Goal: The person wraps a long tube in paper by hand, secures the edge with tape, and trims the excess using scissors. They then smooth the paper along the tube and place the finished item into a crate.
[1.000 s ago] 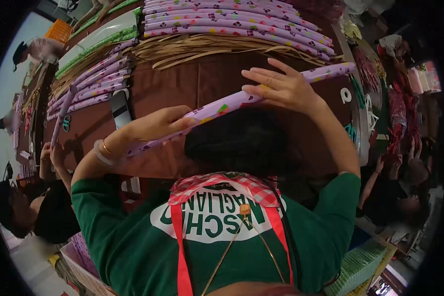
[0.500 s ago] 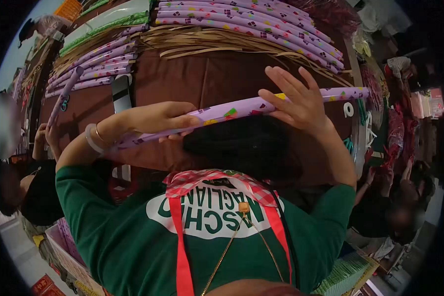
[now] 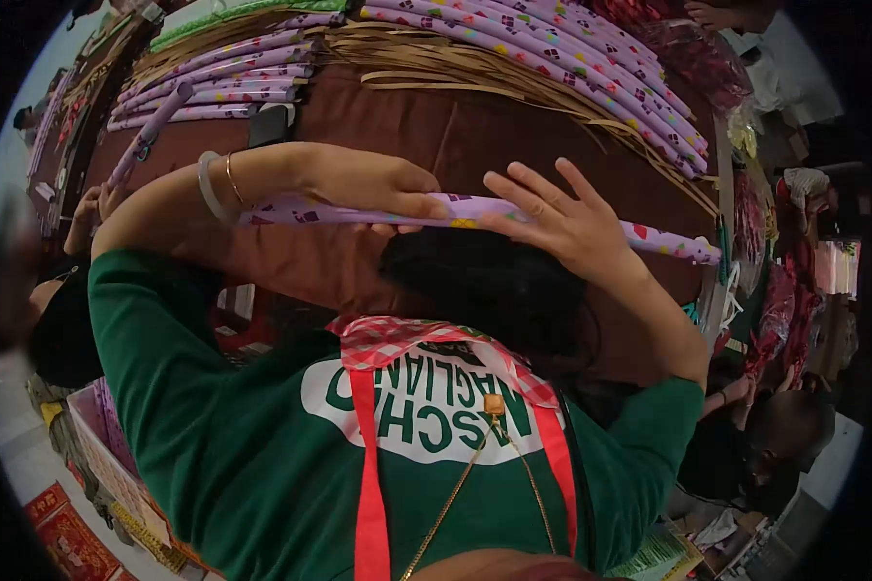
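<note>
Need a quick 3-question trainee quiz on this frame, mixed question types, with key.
1. True or false: both hands rest on the same purple patterned roll.
2. Which wrist wears bracelets? A) left B) right C) neither
3. Fill in: finished purple rolls lie stacked at the far side of the brown table, next to a layer of tan ____.

Key
1. True: the left hand grips the purple patterned roll from above, and the right hand lies on it with fingers spread.
2. A: bracelets sit on the left wrist.
3. strips: tan strips lie beside the stacked rolls on the brown table.
</note>
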`<action>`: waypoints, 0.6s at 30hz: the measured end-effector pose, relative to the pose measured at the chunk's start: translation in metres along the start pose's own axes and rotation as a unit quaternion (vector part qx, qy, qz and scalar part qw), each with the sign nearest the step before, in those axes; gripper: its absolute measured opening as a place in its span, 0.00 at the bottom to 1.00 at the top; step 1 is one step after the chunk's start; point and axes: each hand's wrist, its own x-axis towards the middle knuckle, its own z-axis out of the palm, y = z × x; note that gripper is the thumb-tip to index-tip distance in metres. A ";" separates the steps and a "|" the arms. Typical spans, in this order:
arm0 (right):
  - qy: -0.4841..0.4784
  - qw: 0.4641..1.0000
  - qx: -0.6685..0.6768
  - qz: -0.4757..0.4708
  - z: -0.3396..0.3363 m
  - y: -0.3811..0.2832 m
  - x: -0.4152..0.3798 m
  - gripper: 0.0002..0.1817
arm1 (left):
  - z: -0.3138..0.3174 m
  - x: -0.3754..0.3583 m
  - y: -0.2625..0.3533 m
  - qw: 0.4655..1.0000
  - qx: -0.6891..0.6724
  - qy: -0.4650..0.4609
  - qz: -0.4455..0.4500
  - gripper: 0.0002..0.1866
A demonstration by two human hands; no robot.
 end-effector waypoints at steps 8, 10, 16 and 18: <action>0.031 0.985 0.171 0.017 -0.008 -0.005 0.008 0.44 | 0.002 0.002 0.007 1.000 0.009 -0.010 0.001 0.22; -0.053 0.996 0.073 -0.025 -0.011 -0.008 0.018 0.43 | 0.003 0.003 0.006 1.000 0.009 -0.017 0.004 0.23; -0.005 0.992 -0.018 -0.128 0.004 -0.009 0.008 0.29 | -0.001 0.011 -0.015 0.997 -0.039 -0.044 0.041 0.16; 0.029 0.989 0.099 -0.103 0.002 -0.010 0.006 0.28 | -0.004 0.008 -0.014 0.998 -0.042 -0.030 0.044 0.14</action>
